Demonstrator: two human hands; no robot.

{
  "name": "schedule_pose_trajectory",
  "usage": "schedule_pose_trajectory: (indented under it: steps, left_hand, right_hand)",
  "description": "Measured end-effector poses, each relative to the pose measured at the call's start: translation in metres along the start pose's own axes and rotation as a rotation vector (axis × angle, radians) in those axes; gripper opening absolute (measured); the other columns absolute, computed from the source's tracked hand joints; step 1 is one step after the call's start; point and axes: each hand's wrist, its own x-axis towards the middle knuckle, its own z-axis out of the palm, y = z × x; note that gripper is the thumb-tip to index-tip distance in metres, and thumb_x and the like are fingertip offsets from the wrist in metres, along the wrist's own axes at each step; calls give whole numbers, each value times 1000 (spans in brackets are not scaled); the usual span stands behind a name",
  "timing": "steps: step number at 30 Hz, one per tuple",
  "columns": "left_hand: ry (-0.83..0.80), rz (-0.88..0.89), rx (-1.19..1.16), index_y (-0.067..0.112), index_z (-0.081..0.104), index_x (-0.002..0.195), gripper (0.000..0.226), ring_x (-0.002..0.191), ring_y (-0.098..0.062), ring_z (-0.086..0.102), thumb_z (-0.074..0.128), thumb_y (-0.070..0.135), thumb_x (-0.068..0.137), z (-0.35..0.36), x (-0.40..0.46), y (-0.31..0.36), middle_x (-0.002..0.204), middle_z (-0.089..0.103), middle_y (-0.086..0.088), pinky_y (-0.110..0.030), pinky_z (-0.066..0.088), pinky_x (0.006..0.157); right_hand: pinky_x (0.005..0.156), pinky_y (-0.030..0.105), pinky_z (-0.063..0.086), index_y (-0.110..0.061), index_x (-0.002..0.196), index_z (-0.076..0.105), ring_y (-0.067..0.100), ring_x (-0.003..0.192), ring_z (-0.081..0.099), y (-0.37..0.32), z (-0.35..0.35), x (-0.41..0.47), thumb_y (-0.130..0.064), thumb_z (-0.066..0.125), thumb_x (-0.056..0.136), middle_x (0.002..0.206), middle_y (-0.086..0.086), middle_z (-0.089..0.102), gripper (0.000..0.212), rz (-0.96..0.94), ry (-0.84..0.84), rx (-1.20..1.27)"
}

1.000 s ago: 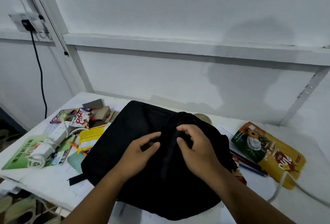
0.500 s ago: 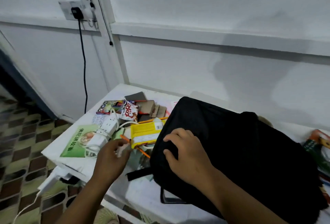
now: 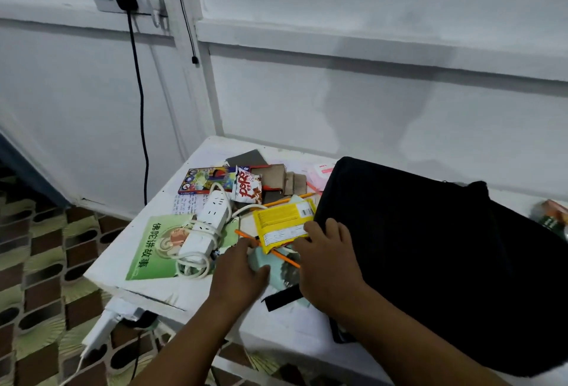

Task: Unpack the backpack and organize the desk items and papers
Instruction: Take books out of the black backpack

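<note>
The black backpack [image 3: 430, 256] lies flat on the white table [image 3: 147, 290], covering the table's right part and reaching its front edge. All else is placed from this backpack.

Just left of its upper left corner lies a yellow packet [image 3: 284, 222], one corner touching the bag. The right hand [image 3: 325, 259] rests at the backpack's left edge, fingertips on the lower edge of the yellow packet; whether its grip is closed on the packet or only touching it cannot be told. The left hand [image 3: 238, 275] sits further left of the backpack, near the table's front, fingers bent down onto a pale green card [image 3: 276, 268]; its grip cannot be made out either. An orange pencil [image 3: 270, 248] runs slantwise between the two hands, under the yellow packet.

Left of the packet, a white power strip [image 3: 206, 225] with its coiled cord lies across a green booklet [image 3: 153, 250]. Behind these, toward the wall, sit a coloured pencil box [image 3: 203, 179], a red and white snack bag [image 3: 247, 188] and brown cardboard pieces [image 3: 282, 181]. A black strap [image 3: 284, 296] sticks out from the backpack's lower left, below the right hand.
</note>
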Motion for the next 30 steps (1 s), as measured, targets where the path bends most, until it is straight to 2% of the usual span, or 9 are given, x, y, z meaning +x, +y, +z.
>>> schedule_pose_trajectory:
  steps: [2,6,9,11,17,21,25,27,30]
  left_hand:
    - [-12,13,-27,25,50,107,44,90,-23,62,79,30,74,-2,3,0,97,66,0,-30,33,62]
    - [-71,-27,-164,25,46,103,46,83,-22,62,80,17,74,-4,9,-1,91,63,3,-33,43,63]
    - [-93,-102,-253,22,48,101,46,77,-18,62,82,11,72,-7,12,1,85,61,7,-29,47,62]
    - [-76,-83,-247,19,49,101,46,68,-10,56,83,12,72,-8,10,2,78,57,9,-15,35,52]
    - [1,-24,-219,22,50,91,43,57,-3,48,86,15,69,-9,8,0,69,53,6,-15,34,52]
    - [18,-1,-303,19,45,79,40,73,5,55,83,9,71,-7,6,-3,81,62,8,-10,39,62]
    - [29,-12,-349,15,44,77,37,65,-10,50,80,7,71,-7,6,0,76,58,1,-25,41,61]
    - [-25,-54,-403,15,47,81,34,55,-8,41,77,1,74,-10,6,6,75,53,-6,-21,39,54]
    - [-147,-260,-602,16,54,92,33,60,-17,47,64,-10,75,-15,12,10,82,50,-7,-29,43,51]
  right_hand:
    - [117,57,11,-20,137,45,41,140,23,-8,-7,14,-36,60,87,147,13,34,55,-7,-92,-99]
    - [106,48,34,-19,136,39,35,129,38,-22,-2,55,-44,65,87,139,12,42,60,-32,-159,-94]
    - [100,48,36,-19,139,34,39,125,42,-22,10,71,-44,70,85,139,14,40,69,-29,-211,-166]
    - [98,48,36,-18,138,33,40,123,45,-20,17,76,-36,69,87,138,14,42,65,-14,-168,-206]
    - [92,41,37,-17,133,40,36,117,53,-5,26,87,-41,61,92,134,7,49,52,65,-60,-150]
    - [90,40,37,-22,128,46,30,115,56,12,26,87,-54,64,86,128,2,55,55,68,-34,-79]
    - [101,36,40,-32,124,60,13,116,55,30,15,77,-56,71,80,129,-11,60,50,53,-20,358]
    - [94,25,43,-31,117,66,3,103,53,35,6,68,-51,74,81,123,-13,64,42,45,24,572]
    - [84,19,39,-28,113,69,2,98,54,36,-4,55,-43,72,86,115,-10,67,32,19,86,585]
